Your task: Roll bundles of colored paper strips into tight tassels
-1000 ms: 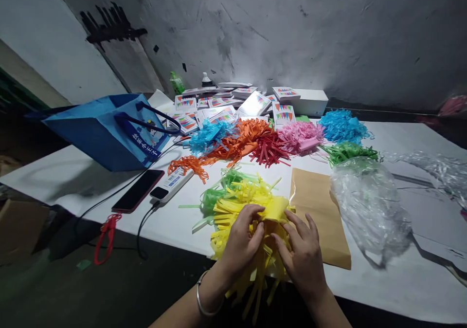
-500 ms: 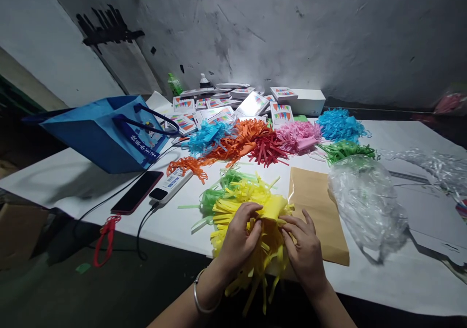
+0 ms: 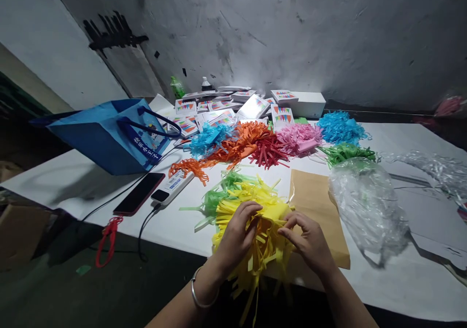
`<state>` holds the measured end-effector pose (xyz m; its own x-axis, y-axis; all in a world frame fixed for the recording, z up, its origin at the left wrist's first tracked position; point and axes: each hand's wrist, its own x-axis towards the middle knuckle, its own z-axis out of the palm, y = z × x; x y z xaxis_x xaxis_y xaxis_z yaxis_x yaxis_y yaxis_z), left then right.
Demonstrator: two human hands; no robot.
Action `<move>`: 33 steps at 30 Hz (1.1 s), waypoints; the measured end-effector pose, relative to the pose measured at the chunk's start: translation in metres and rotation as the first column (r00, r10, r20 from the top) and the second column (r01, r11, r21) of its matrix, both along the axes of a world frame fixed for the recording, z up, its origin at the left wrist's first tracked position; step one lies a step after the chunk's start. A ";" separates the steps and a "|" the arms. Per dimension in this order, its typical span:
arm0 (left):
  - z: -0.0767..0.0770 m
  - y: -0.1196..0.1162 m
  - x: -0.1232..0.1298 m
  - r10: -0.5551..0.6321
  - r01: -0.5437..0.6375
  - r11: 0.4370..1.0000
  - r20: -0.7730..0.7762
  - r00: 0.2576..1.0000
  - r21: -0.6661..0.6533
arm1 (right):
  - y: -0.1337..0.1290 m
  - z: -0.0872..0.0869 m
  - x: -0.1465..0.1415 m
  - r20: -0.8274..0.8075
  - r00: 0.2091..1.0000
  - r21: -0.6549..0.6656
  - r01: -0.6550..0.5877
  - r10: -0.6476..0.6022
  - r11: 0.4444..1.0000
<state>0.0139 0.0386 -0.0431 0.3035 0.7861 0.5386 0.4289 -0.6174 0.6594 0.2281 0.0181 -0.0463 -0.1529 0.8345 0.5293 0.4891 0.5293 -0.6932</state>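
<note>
A bundle of yellow paper fringe (image 3: 268,191) lies at the table's front edge, its strips hanging down over it. My left hand (image 3: 239,230) is closed on the left part of the bundle, thumb and fingers bent round the folded band. On the other side, my right hand (image 3: 304,235) pinches the band's right edge between thumb and fingers. Light green fringe (image 3: 219,194) sticks out behind the yellow bundle on the left. A brown paper envelope (image 3: 317,211) lies flat just right of my right hand.
Fringe bundles in orange (image 3: 251,136), red (image 3: 268,150), pink (image 3: 301,138) and blue (image 3: 343,127) line the middle. Small printed boxes (image 3: 255,105) are piled behind. A blue bag (image 3: 105,133), phone (image 3: 138,194) and power bank (image 3: 173,187) are left; a clear plastic bag (image 3: 368,206) is right.
My right hand has shifted its grip, its fingers curling in more tightly at the band's edge. The hanging yellow strips have swung. My left hand stays on the bundle.
</note>
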 end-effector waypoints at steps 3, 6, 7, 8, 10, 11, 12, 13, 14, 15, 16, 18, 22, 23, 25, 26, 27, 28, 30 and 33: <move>-0.003 0.003 -0.002 -0.051 0.052 0.998 -0.016 0.999 0.037 | 0.001 0.000 0.002 0.044 0.999 0.069 0.028 -0.031 0.997; -0.006 0.006 -0.003 -0.090 0.092 0.994 -0.046 0.995 0.060 | 0.001 -0.002 -0.002 0.124 0.991 0.157 0.037 -0.056 0.987; -0.007 0.007 -0.003 -0.096 0.100 0.993 -0.060 0.994 0.066 | 0.002 -0.002 -0.005 0.151 0.987 0.171 0.029 -0.055 0.985; -0.006 0.006 -0.003 -0.091 0.097 0.992 -0.076 0.993 0.077 | 0.002 -0.002 -0.008 0.172 0.984 0.174 0.020 -0.051 0.984; -0.004 0.003 -0.004 -0.016 0.030 0.990 -0.107 0.994 0.136 | 0.004 0.001 -0.012 0.181 0.983 0.157 0.008 -0.037 0.988; -0.002 0.000 -0.003 0.053 -0.031 0.983 -0.116 0.992 0.183 | 0.006 0.003 -0.013 0.167 0.985 0.139 0.008 -0.032 0.990; 0.000 -0.004 -0.003 0.127 -0.096 0.968 -0.122 0.984 0.230 | 0.007 0.004 -0.014 0.145 0.989 0.116 0.013 -0.030 0.993; 0.003 -0.008 -0.001 0.194 -0.154 0.951 -0.127 0.973 0.270 | 0.008 0.006 -0.015 0.118 0.993 0.089 0.022 -0.032 0.996; 0.005 -0.013 0.001 0.245 -0.197 0.936 -0.137 0.960 0.292 | 0.010 0.008 -0.016 0.089 0.995 0.060 0.031 -0.037 0.998; 0.007 -0.017 0.004 0.274 -0.219 0.929 -0.156 0.949 0.298 | 0.011 0.009 -0.017 0.063 0.997 0.032 0.039 -0.041 0.999; 0.008 -0.020 0.007 0.290 -0.231 0.929 -0.182 0.939 0.290 | 0.011 0.010 -0.019 0.040 0.998 0.005 0.043 -0.043 0.999; 0.010 -0.022 0.013 0.307 -0.244 0.935 -0.242 0.920 0.256 | 0.011 0.011 -0.023 0.001 0.999 -0.039 0.034 -0.034 0.999; 0.015 -0.019 0.015 0.274 -0.224 0.951 -0.243 0.931 0.214 | 0.011 0.013 -0.024 -0.080 0.996 -0.076 0.033 -0.039 0.997; 0.018 -0.018 0.012 0.248 -0.205 0.957 -0.210 0.946 0.207 | 0.012 0.014 -0.021 -0.107 0.991 -0.085 0.068 -0.077 0.994; 0.029 -0.020 0.003 0.180 -0.153 0.968 -0.128 0.975 0.200 | 0.016 0.016 -0.009 -0.177 0.963 -0.121 0.183 -0.202 0.976; 0.036 -0.022 -0.004 0.145 -0.124 0.969 -0.086 0.986 0.214 | 0.019 0.016 -0.001 -0.221 0.936 -0.153 0.245 -0.275 0.957; 0.043 -0.025 -0.012 0.113 -0.097 0.966 -0.052 0.992 0.241 | 0.023 0.017 0.007 -0.270 0.901 -0.194 0.295 -0.340 0.936; 0.052 -0.027 -0.021 0.089 -0.078 0.957 -0.026 0.996 0.280 | 0.026 0.017 0.014 -0.322 0.862 -0.241 0.324 -0.390 0.915; 0.069 -0.031 -0.039 0.059 -0.063 0.935 0.021 0.998 0.348 | 0.032 0.017 0.027 -0.433 0.785 -0.329 0.320 -0.443 0.888; 0.096 -0.035 -0.061 0.023 -0.069 0.941 0.142 0.990 0.330 | 0.038 0.017 0.040 -0.572 0.679 -0.406 0.254 -0.461 0.878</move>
